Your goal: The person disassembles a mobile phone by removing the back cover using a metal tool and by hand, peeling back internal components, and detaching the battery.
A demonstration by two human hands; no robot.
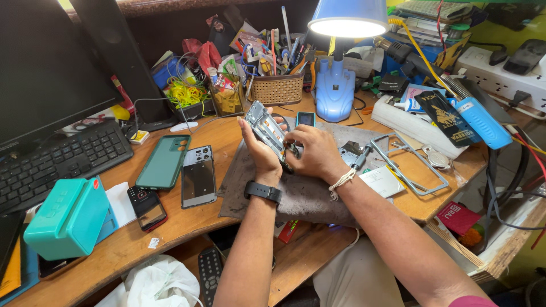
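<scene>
Silvery part in the grip: an opened phone chassis, metal frame and inner parts showing, held tilted on edge above the grey work mat.
Left hand: palm against the chassis's lower left side, thumb up along its edge, fingers behind it; closed around it. A black watch band sits on that wrist.
Right hand: fingers curled together at the chassis's lower right end, touching it; whether they pinch a small tool or part there cannot be told. A pale thread is tied round that wrist.
Mat: lies on the wooden desk under both hands; a small metal part and a screwdriver-like tool rest on it just right of the right hand.
Small phone: teal screen, lying just behind the hands.
Wicker basket: behind the chassis, crammed with upright pens, screwdrivers, brushes and pliers.
Clear box: left of the basket, holding small packets; beside it a tray with yellow rubber bands and tangled wire.
Blue desk lamp: lit, right of the basket, shade over the work.
White tray: far right, carrying a dark packet, a tube and a blue-handled soldering iron.
Metal phone frame: empty rectangle, right of the mat.
Left of the mat: a grey back cover, a green phone case, a dark handset, a teal box and a black keyboard.
</scene>
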